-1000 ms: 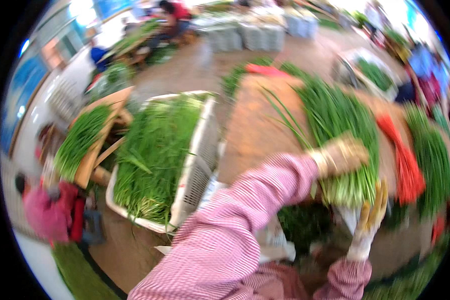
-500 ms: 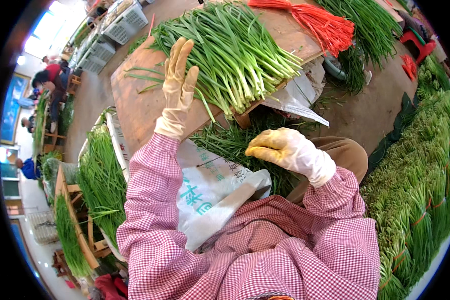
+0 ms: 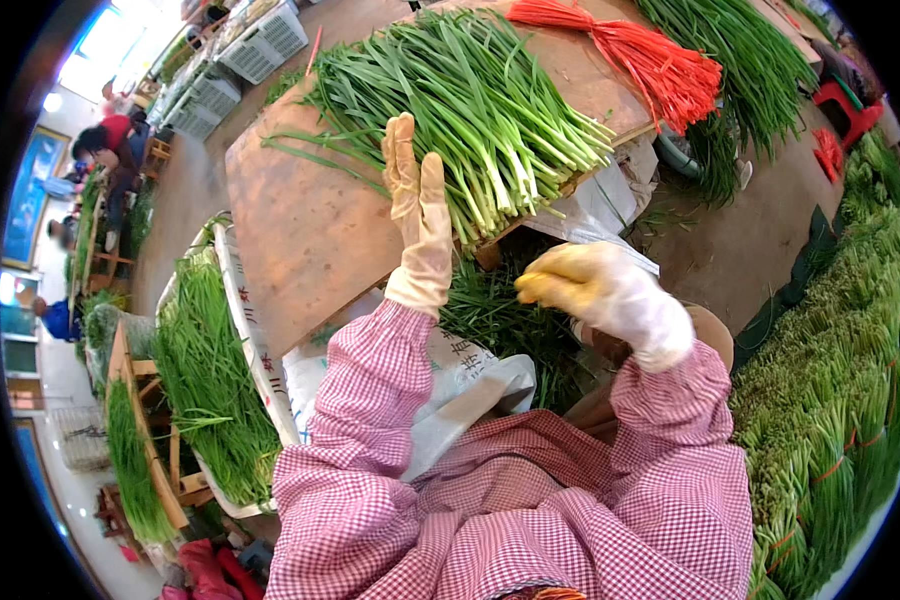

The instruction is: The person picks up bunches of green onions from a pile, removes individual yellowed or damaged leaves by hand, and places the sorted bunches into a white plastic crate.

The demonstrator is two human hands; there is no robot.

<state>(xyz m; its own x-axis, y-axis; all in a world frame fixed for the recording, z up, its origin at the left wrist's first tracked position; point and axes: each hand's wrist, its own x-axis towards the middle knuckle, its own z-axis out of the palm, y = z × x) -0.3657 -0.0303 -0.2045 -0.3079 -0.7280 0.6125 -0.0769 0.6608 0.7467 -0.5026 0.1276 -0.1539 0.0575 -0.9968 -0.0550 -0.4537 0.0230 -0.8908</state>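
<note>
A big loose pile of green chives [image 3: 470,100] lies on a brown wooden board [image 3: 300,230], white stem ends toward me. My left hand [image 3: 415,215], in a worn pale glove, is stretched flat with fingers straight, its edge against the near side of the pile. My right hand [image 3: 595,295], in a yellowish glove, is curled below the board's edge and apart from the pile; I cannot see anything in it. Both sleeves are pink checked. A bundle of orange-red ties [image 3: 640,55] lies on the board's far right.
Tied chive bundles [image 3: 830,400] are stacked at my right. A white crate of chives [image 3: 210,380] and a wooden rack [image 3: 140,440] stand at my left. A printed white sack [image 3: 450,380] lies on my lap. Other people [image 3: 110,140] work far left, beside white crates [image 3: 260,40].
The view swung from the left crate to the board. My left hand moved onto the pile's near side and stayed; my right hand drew back below the board's edge.
</note>
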